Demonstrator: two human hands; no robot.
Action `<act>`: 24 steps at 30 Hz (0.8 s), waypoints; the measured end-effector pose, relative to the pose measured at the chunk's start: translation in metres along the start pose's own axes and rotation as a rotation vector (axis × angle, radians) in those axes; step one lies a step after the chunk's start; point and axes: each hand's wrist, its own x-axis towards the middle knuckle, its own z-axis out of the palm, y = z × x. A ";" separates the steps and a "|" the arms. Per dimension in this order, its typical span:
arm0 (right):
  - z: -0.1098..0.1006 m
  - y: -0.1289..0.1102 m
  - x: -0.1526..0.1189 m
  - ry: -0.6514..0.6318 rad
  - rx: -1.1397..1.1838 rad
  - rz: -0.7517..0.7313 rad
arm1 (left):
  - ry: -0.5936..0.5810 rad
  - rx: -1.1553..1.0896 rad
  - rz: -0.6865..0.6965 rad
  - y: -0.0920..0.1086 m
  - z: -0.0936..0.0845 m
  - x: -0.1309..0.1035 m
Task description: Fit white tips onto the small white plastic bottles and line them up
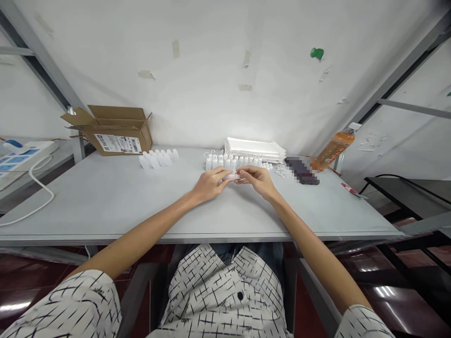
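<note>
Between my two hands, a small white bottle [230, 176] lies roughly sideways above the grey table. My left hand [210, 184] has its fingers wrapped round the bottle's left part. The fingers of my right hand [258, 181] pinch its right end, where the detail is too small to make out. Just behind the hands stand rows of small white bottles [214, 163], several with thin loops at the top. Small white caps [267, 166] lie to their right. Further left, another group of translucent bottles [155, 160] without loops stands on the table.
An open cardboard box [121, 136] is at the back left. White sheets [257, 148] are stacked against the wall. To the right are a blurred dark object [302, 170], a tilted orange drink bottle [333, 150] and a red-and-white item [353, 191]. A white cable [45, 190] crosses the left edge.
</note>
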 end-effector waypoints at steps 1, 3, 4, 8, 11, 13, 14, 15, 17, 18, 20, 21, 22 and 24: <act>0.000 -0.001 0.000 -0.016 -0.007 0.011 | 0.003 0.038 0.018 0.001 -0.001 0.000; 0.001 -0.002 0.000 -0.064 -0.032 0.034 | 0.015 0.089 0.039 0.002 -0.003 0.000; 0.001 -0.003 -0.001 -0.084 -0.039 0.043 | 0.022 0.099 0.045 0.003 -0.004 0.000; 0.001 -0.006 -0.002 -0.120 -0.038 0.045 | 0.042 0.080 0.044 0.001 -0.004 0.001; 0.001 -0.006 -0.002 -0.111 -0.038 0.046 | 0.047 0.040 0.012 0.000 -0.002 0.000; 0.001 -0.006 -0.002 -0.095 -0.040 0.045 | 0.039 0.014 -0.011 0.001 -0.002 0.000; 0.001 -0.006 -0.002 -0.090 -0.042 0.043 | 0.031 0.006 -0.025 0.001 -0.002 0.001; 0.001 -0.006 -0.002 -0.083 -0.044 0.039 | 0.021 0.002 -0.041 0.001 -0.002 0.001; 0.001 -0.005 -0.002 -0.072 -0.053 0.030 | -0.006 -0.002 -0.084 0.002 -0.003 0.002; 0.001 -0.004 -0.001 -0.069 -0.060 0.024 | -0.025 -0.007 -0.108 0.002 -0.003 0.002; 0.001 -0.004 -0.001 -0.068 -0.082 0.013 | -0.074 -0.034 -0.151 0.002 -0.002 0.003; 0.001 -0.003 -0.001 -0.071 -0.097 0.007 | -0.097 -0.056 -0.165 0.002 -0.002 0.003; 0.001 -0.003 -0.001 -0.074 -0.112 0.002 | -0.115 -0.081 -0.174 0.002 -0.002 0.003; 0.001 -0.004 -0.001 -0.075 -0.138 -0.006 | -0.124 -0.121 -0.173 0.001 -0.002 0.004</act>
